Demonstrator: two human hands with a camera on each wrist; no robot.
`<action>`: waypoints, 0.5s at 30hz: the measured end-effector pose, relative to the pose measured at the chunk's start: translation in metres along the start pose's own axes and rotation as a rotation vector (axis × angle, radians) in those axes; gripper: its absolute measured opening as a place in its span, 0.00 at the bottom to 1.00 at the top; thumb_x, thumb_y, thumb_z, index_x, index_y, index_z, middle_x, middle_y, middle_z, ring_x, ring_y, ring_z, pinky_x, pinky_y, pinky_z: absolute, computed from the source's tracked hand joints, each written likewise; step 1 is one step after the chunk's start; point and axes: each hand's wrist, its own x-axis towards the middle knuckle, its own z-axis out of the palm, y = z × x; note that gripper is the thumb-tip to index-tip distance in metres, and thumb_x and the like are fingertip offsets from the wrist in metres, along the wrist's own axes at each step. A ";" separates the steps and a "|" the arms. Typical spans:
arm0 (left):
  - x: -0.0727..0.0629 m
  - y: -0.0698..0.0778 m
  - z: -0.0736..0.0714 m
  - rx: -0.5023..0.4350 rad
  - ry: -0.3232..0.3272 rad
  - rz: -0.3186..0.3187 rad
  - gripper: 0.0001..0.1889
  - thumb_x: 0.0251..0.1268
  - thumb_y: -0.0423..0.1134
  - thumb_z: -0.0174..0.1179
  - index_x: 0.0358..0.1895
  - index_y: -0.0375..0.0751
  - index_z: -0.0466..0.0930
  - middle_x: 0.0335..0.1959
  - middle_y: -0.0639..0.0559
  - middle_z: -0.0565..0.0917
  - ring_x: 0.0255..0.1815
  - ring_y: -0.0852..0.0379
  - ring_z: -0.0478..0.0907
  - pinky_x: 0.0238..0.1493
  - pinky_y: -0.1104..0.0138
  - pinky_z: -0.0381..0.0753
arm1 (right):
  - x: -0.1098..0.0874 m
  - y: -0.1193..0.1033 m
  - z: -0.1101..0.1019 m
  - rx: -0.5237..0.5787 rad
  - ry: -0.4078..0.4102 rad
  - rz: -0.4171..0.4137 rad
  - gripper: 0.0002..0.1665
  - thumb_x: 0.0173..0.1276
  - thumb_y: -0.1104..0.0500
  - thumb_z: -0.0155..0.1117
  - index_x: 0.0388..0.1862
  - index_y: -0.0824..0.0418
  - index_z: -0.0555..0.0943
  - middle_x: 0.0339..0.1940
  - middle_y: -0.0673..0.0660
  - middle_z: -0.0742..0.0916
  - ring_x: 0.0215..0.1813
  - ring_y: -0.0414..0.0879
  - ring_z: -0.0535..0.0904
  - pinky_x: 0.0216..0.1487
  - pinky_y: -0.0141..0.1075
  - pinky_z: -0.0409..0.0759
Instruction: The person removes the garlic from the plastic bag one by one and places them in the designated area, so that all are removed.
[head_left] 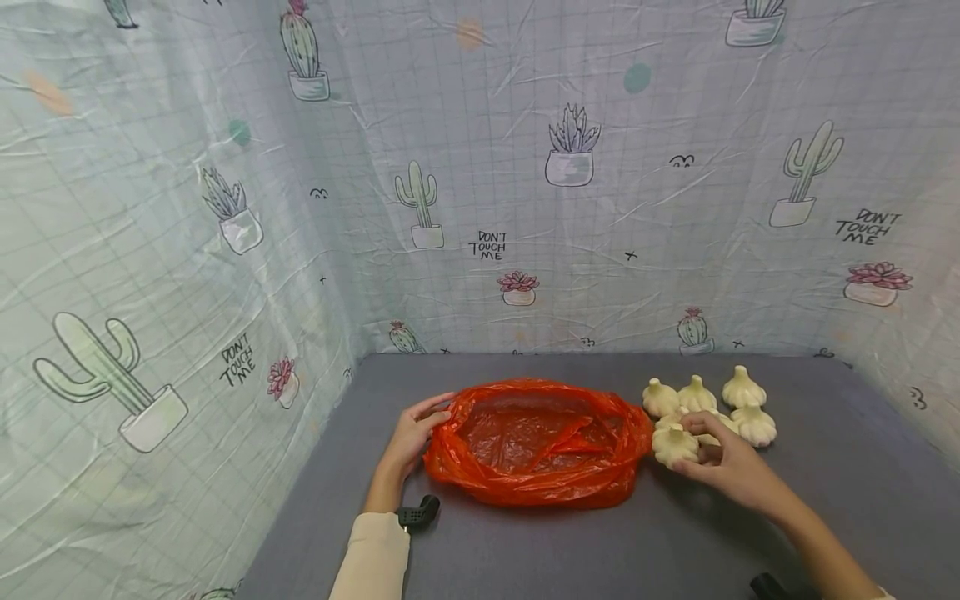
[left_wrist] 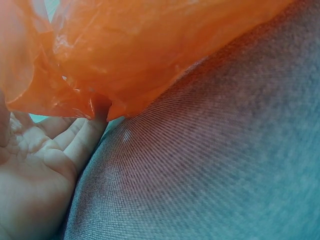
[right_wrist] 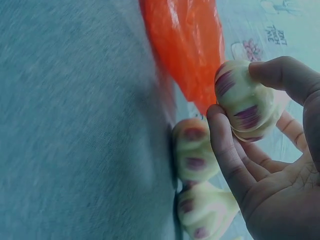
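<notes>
A red plastic bag (head_left: 517, 492) lies with its wide mouth facing up. At its left rim, my left hand (head_left: 411, 433) holds the thin film between thumb and fingers; in the left wrist view one fingertip is hidden by the orange-looking film (left_wrist: 135, 55). On the bag's right, my right hand (head_left: 731, 467) pinches a pale garlic bulb (head_left: 675, 447) between thumb and fingers. The right wrist view shows this garlic bulb (right_wrist: 245, 100), with purple streaks, raised off the table. More garlic bulbs (head_left: 741, 388) stand grouped just behind that hand, some partly covered by it.
The dark grey tabletop (head_left: 480, 550) carries the bag and the garlic. A pale curtain (head_left: 480, 167) printed with cacti hangs along the back and both sides. A black wrist device (head_left: 420, 512) sits at my left wrist, below the cream sleeve (head_left: 371, 554).
</notes>
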 end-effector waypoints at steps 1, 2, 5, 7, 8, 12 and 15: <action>0.000 0.000 0.000 0.003 0.001 0.000 0.20 0.73 0.38 0.61 0.66 0.45 0.81 0.64 0.42 0.82 0.53 0.55 0.85 0.49 0.65 0.87 | -0.001 0.002 -0.001 -0.001 0.002 -0.004 0.33 0.63 0.62 0.75 0.63 0.65 0.70 0.59 0.71 0.77 0.46 0.32 0.81 0.41 0.31 0.81; 0.000 0.000 0.000 0.005 0.002 0.000 0.20 0.73 0.38 0.62 0.66 0.45 0.81 0.64 0.42 0.82 0.52 0.55 0.85 0.49 0.65 0.87 | -0.002 0.004 -0.001 -0.008 0.007 -0.007 0.32 0.63 0.62 0.76 0.62 0.65 0.70 0.59 0.70 0.77 0.46 0.31 0.80 0.42 0.31 0.81; -0.001 0.000 0.000 0.010 0.005 -0.005 0.20 0.73 0.38 0.62 0.66 0.46 0.81 0.64 0.42 0.82 0.52 0.55 0.85 0.49 0.64 0.87 | -0.004 0.008 -0.003 -0.025 0.015 -0.018 0.31 0.63 0.62 0.76 0.60 0.65 0.71 0.56 0.67 0.78 0.46 0.30 0.79 0.42 0.30 0.81; 0.000 0.000 0.000 0.008 0.006 -0.008 0.20 0.73 0.38 0.62 0.66 0.46 0.81 0.64 0.42 0.82 0.53 0.55 0.85 0.49 0.64 0.87 | -0.006 0.010 -0.004 -0.034 0.010 -0.013 0.29 0.64 0.61 0.75 0.59 0.64 0.71 0.55 0.66 0.78 0.45 0.31 0.80 0.43 0.30 0.81; 0.000 0.000 0.000 0.006 0.006 -0.009 0.20 0.73 0.38 0.62 0.66 0.46 0.81 0.64 0.42 0.82 0.53 0.54 0.85 0.49 0.64 0.87 | -0.006 0.011 -0.005 -0.035 0.006 -0.008 0.29 0.64 0.61 0.75 0.58 0.64 0.71 0.54 0.66 0.78 0.44 0.32 0.81 0.42 0.30 0.81; 0.000 0.000 0.000 -0.001 0.013 -0.012 0.20 0.73 0.38 0.62 0.65 0.46 0.82 0.64 0.43 0.82 0.53 0.54 0.85 0.49 0.64 0.87 | -0.009 0.011 -0.008 -0.030 -0.023 0.020 0.29 0.65 0.60 0.75 0.59 0.63 0.69 0.55 0.71 0.79 0.43 0.35 0.82 0.41 0.31 0.80; 0.001 -0.001 0.000 -0.003 0.017 -0.011 0.20 0.72 0.37 0.62 0.65 0.46 0.82 0.64 0.43 0.82 0.53 0.55 0.85 0.50 0.65 0.86 | -0.010 0.012 -0.008 -0.033 -0.039 0.041 0.31 0.65 0.58 0.74 0.60 0.64 0.69 0.55 0.72 0.80 0.41 0.35 0.82 0.39 0.32 0.79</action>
